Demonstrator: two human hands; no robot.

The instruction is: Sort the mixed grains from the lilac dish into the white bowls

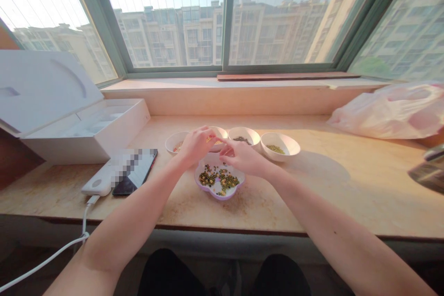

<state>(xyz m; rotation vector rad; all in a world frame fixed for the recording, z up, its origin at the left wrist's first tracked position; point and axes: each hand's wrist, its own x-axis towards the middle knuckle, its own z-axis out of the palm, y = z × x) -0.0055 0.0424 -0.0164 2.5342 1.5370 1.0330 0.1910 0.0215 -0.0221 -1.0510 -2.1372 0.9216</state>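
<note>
On a sunlit countertop (312, 203) below a window, an open white box (121, 125) stands at far left, its lid (41, 88) tipped back; beside it lie a white device (97, 180), fed by a white cable (83, 222), and a dark phone (138, 175), partly pixelated; next comes a white bowl (171, 139) with reddish bits, overlapped by the left hand (198, 145); that hand's fingers are bent and reach across a second bowl (219, 131) of yellowish pieces, partly hiding it; a lilac-rimmed, petal-shaped dish (222, 196) of mixed green and yellow seeds sits in front, centred between the forearms; over its back edge hovers the right hand (241, 157), fingers curled, tips close to the left's; whether either hand grips anything cannot be told; behind it is a third bowl (255, 136) of dark seeds, then a fourth bowl (291, 145) of green ones; a pale plastic bag (388, 113) slumps at right, near a shiny object (428, 171) cut by the edge.
</note>
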